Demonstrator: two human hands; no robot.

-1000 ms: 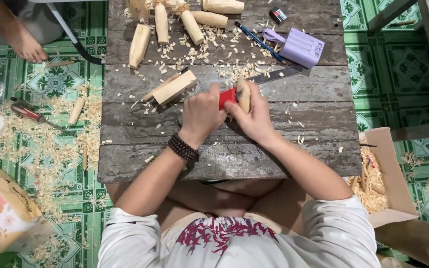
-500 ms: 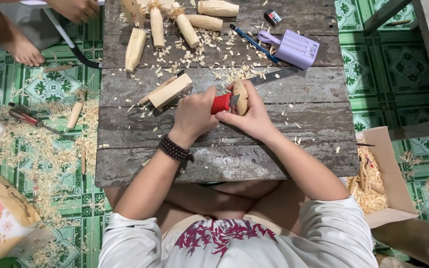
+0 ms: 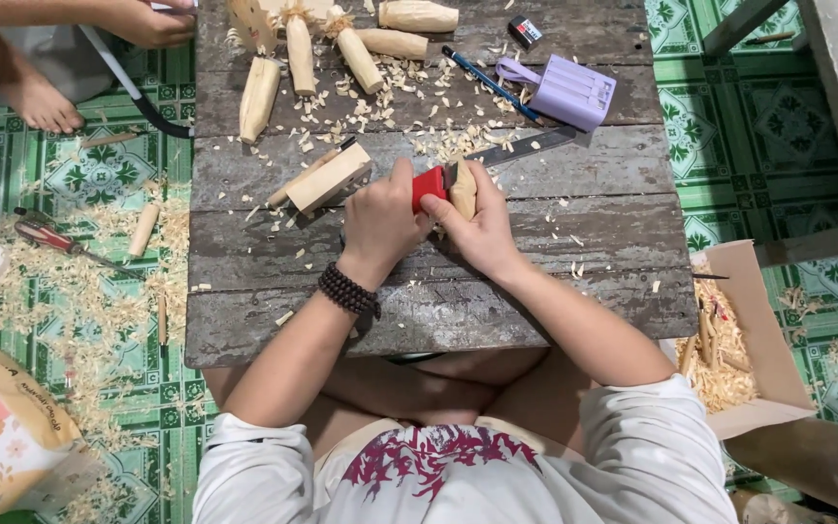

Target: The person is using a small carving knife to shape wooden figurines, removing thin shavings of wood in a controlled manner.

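From my feed: L hand [image 3: 380, 221] is closed round a red-handled knife [image 3: 428, 184], red handle poking out above the thumb, blade end hidden against the wood. R hand [image 3: 477, 225] is wrapped round a small pale wood piece [image 3: 463, 187], holding it upright-ish just beside the knife; the two hands touch at the thumbs. A dark bead bracelet [image 3: 348, 289] sits on the L wrist. Both hands are over the middle of a weathered plank table [image 3: 584, 291], the wood piece held just above its top.

Just left of the L hand: a squared wood block [image 3: 330, 178] lying tilted, w/ a thin stick under it. Just beyond the R hand, touching distance: a metal ruler [image 3: 526, 147] lying at a slant. Further out past the ruler, a lilac plastic box [image 3: 566, 91] and a blue pen [image 3: 492, 82] beside it; a small black-red eraser-like thing [image 3: 524, 31] further still. Beyond the L hand, far edge of the table: several rough carved wood pegs [image 3: 298, 53], some w/ frayed tops, amid shavings [image 3: 390, 97].

Right of the R arm, on the floor: an open cardboard box [image 3: 744, 340] w/ shavings and sticks inside. Left of the L arm, well apart, on green patterned floor tiles: a red-handled screwdriver [image 3: 55, 241] in heaps of shavings, and a printed bag [image 3: 7, 427] nearer me. Far left, top corner: another person's hand [image 3: 152, 21] and bare foot [image 3: 43, 102].
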